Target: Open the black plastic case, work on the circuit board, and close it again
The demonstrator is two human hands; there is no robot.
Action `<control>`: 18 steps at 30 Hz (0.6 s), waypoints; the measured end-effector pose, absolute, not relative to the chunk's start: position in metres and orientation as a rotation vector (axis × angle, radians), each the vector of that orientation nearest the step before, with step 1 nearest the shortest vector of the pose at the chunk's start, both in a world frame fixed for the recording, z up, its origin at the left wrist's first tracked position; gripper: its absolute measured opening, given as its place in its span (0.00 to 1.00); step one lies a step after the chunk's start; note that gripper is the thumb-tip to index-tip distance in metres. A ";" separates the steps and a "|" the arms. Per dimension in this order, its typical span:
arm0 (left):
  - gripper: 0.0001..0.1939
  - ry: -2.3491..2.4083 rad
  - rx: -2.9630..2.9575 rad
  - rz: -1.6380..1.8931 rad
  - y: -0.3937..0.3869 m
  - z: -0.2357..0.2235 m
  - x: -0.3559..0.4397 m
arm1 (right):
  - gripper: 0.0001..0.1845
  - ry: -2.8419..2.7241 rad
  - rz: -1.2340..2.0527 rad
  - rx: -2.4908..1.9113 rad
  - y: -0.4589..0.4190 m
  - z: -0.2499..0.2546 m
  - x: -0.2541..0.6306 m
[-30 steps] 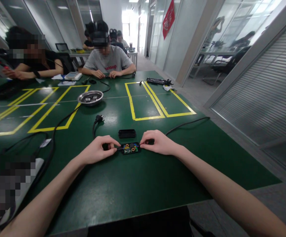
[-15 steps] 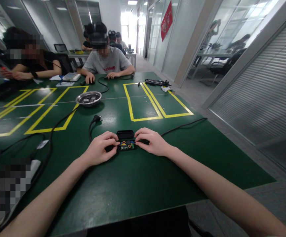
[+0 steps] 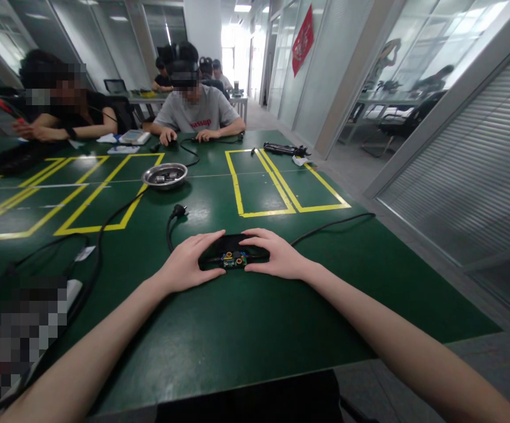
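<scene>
A small open black plastic case holds a green circuit board [image 3: 234,259] with copper-coloured ring coils. Just beyond it is the case's black cover [image 3: 232,242], partly hidden by fingers. My left hand [image 3: 191,261] curves around the left side, fingertips at the cover and thumb at the near edge of the case. On the right, my right hand [image 3: 277,252] spans the same parts, fingers over the cover and thumb low by the board. Black cord comes out of both ends of the case under my palms. A black plug [image 3: 178,212] lies beyond my left hand.
Past the plug stands a metal bowl [image 3: 165,175] with metal parts inside. Yellow tape [image 3: 266,213] marks rectangles on the green table [image 3: 184,352]. A black cable [image 3: 334,222] runs right. A folded black tripod-like object [image 3: 285,149] lies farther back. Two people sit across the table.
Both hands have gone from pinching the cord ends to spanning the case and its cover. The cover now sits against or close to the case's far side. The person opposite moved a hand.
</scene>
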State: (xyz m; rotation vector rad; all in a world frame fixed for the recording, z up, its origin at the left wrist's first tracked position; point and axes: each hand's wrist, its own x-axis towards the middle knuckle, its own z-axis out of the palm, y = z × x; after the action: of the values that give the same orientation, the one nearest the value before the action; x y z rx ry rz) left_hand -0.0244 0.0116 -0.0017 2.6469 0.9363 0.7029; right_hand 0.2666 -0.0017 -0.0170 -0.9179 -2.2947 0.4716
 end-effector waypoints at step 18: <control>0.25 0.787 2.543 0.866 -0.003 0.002 -0.009 | 0.18 -2.231 0.719 -0.806 -0.010 -0.003 0.261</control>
State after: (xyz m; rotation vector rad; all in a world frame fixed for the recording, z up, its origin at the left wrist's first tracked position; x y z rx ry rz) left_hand -0.0090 -0.0028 0.0025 2.5428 0.7868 0.8655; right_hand 0.2610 -0.0099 -0.0031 -0.8058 -2.2309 0.7191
